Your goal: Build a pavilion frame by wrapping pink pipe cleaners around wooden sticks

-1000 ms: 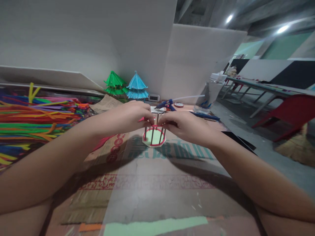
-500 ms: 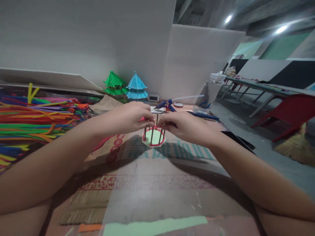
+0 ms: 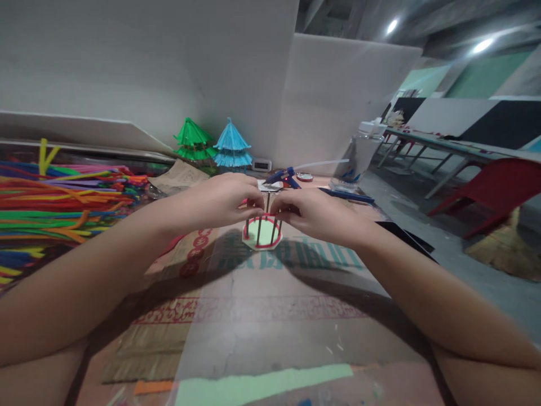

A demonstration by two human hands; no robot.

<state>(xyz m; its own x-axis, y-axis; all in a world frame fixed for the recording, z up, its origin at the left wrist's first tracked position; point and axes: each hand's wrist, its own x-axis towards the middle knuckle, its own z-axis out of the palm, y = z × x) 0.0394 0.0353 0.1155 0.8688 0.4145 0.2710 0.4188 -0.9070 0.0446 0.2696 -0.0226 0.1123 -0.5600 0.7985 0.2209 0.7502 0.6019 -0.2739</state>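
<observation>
Slender upright sticks (image 3: 259, 232) on an octagonal base (image 3: 266, 232) are flanked by curled left hand (image 3: 236, 196) and right hand (image 3: 310, 210); whether anything is pinched cannot be told.

Left hand (image 3: 239, 196) near right hand (image 3: 306, 208) (curled)

The pale-green octagonal base with upright brown sticks (image 3: 264, 232) stands before the blue plastic glue gun (image 3: 284, 177), right of the multicoloured fuzzy strips (image 3: 63, 211), with a green fringed cone (image 3: 194, 140) and light-blue fringed cone (image 3: 233, 142) behind left, a clear plastic container (image 3: 360, 158) behind right.
</observation>
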